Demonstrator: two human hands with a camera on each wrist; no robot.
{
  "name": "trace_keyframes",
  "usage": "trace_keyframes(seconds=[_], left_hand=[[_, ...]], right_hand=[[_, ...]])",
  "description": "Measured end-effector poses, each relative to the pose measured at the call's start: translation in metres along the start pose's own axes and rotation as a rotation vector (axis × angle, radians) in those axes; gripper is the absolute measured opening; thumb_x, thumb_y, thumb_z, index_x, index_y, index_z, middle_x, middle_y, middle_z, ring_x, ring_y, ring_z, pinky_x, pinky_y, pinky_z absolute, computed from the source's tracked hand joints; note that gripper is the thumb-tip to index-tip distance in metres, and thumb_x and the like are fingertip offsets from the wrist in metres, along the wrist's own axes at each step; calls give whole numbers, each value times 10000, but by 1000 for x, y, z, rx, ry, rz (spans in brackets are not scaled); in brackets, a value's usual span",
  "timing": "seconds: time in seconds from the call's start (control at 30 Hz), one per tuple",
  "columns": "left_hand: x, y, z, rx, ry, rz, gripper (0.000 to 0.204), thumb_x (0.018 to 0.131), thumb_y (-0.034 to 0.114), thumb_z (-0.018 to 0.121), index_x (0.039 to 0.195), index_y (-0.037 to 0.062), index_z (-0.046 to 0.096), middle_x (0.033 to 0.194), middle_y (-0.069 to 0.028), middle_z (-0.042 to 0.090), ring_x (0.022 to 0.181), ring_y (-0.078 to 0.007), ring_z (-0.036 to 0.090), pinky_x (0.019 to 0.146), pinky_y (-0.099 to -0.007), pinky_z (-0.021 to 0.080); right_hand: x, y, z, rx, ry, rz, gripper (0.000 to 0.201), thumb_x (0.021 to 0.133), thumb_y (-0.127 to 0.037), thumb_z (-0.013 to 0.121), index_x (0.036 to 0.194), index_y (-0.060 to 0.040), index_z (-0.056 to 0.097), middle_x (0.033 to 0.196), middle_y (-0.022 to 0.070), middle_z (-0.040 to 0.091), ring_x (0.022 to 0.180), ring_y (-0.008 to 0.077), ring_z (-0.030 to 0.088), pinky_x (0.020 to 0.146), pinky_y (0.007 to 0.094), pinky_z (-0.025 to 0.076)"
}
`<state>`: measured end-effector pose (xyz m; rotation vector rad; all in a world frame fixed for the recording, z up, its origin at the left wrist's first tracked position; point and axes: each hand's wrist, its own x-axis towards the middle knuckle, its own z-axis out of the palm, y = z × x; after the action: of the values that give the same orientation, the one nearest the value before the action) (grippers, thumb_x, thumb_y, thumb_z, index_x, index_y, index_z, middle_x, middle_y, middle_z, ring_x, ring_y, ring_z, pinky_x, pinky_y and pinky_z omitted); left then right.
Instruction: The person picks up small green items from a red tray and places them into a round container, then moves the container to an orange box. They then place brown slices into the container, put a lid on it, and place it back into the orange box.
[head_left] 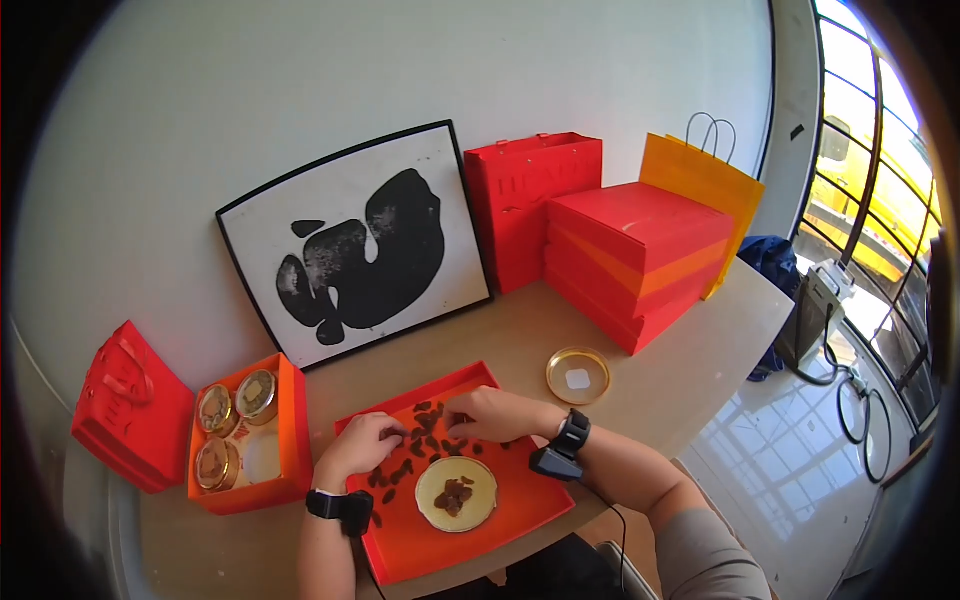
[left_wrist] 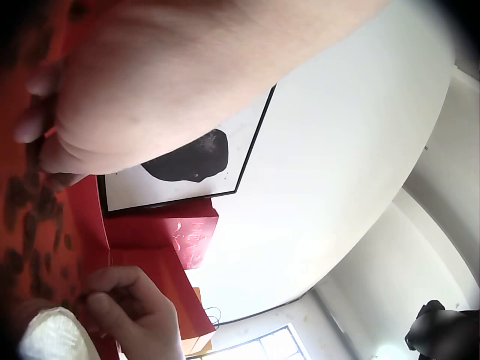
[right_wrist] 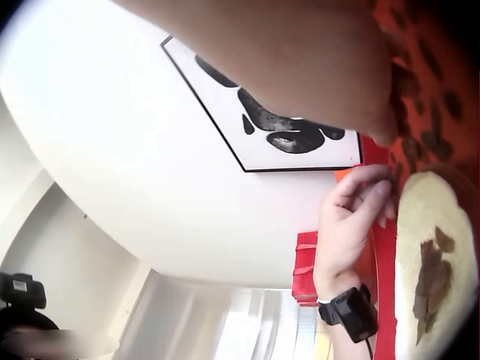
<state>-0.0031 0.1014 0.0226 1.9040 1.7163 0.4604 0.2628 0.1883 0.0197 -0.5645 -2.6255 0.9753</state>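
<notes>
Many small dark brown, dried-looking pieces (head_left: 425, 420) lie scattered over a shallow orange-red tray (head_left: 420, 560). Among their left part is my left hand (head_left: 362, 446), palm down with bent fingers. My right hand (head_left: 492, 413) reaches in from the other side, its fingertips down at the pieces near the tray's back edge. In the left wrist view, the thumb and forefinger of the right hand (left_wrist: 135, 307) come close together. I cannot tell whether either hand holds a piece. In front of both hands, a round cream-coloured dish (head_left: 480, 490) carries a small heap of brown pieces (head_left: 453, 496).
To the left, an orange box (head_left: 295, 430) holds several gold-rimmed jars (head_left: 257, 396) beside a red bag (head_left: 130, 410). A gold-rimmed round lid (head_left: 578, 377) lies right of the tray. Behind stand a framed picture (head_left: 350, 250), red boxes (head_left: 640, 260), a red bag (head_left: 530, 210) and a yellow bag (head_left: 745, 200).
</notes>
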Motion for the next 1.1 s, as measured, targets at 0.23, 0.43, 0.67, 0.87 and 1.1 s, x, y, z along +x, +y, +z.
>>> trace_keyframes(seconds=[0.23,0.43,0.67,0.87,1.1], left_hand=[[-7,2,-6,3,-3,82,210,932,101,640,1096,32,752,1068,-143,728,970,-293,697,868,-387,558],[-14,1,-19,53,-9,115,213,950,124,647,1127,52,741,1119,-114,709,1016,-250,677,909,-360,540],[-28,26,-27,-21,-88,129,202,953,92,652,1129,41,739,1035,-106,698,953,-266,686,844,-369,552],[-40,48,-27,5,-88,237,169,938,80,681,1085,42,755,973,-109,694,910,-275,683,801,-374,549],[-32,39,-20,67,-70,244,164,919,57,689,1068,34,753,966,-112,694,893,-279,681,804,-386,547]], right_hand=[[8,-72,-43,0,-115,-218,169,977,-194,675,1006,-28,685,884,100,718,786,245,693,718,361,532],[-11,-86,-41,-184,-360,-233,142,1006,-210,636,1007,-71,667,883,63,701,797,252,678,703,369,517],[-21,-82,-41,-375,-360,-113,131,1011,-238,616,1010,-109,638,891,46,700,824,269,680,709,393,520],[-22,-84,-43,-317,-363,-157,136,991,-170,626,986,-38,593,855,111,689,779,346,668,676,436,500],[-19,-86,-37,-266,-397,-166,127,970,-140,623,1009,-22,594,895,127,704,825,358,678,690,440,515]])
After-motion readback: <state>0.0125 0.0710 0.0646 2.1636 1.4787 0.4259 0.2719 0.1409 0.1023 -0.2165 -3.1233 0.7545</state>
